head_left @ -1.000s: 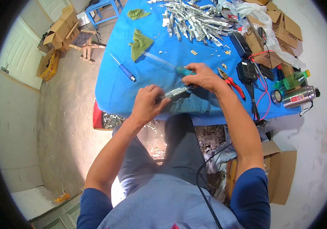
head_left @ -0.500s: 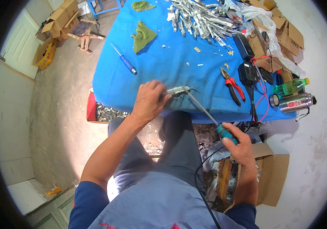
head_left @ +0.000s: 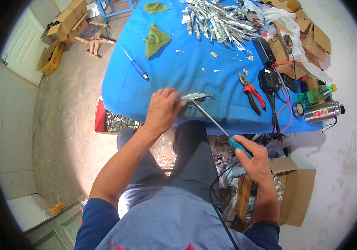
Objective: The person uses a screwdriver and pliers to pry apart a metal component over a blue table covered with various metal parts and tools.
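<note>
My left hand is closed around one end of a narrow silvery-white metal strip at the table's near edge. Thin dark wire-like ends stick out from the strip's right end. In my right hand is a screwdriver with a teal handle and a long metal shaft. Its tip meets the strip just right of my left fingers; whether it goes under the metal I cannot tell. A second screwdriver, blue-handled, lies on the table to the left. Red-and-black pliers rest on the right side.
The table has a blue cover. A heap of similar strips lies at the back, green cloths at the back left. Black adapters, a green bottle and a steel flask crowd the right. An open carton stands below.
The screwdriver's tip has shifted left along the strip, toward my left fingers. My right hand has moved slightly left and up with it. My left hand keeps its hold.
</note>
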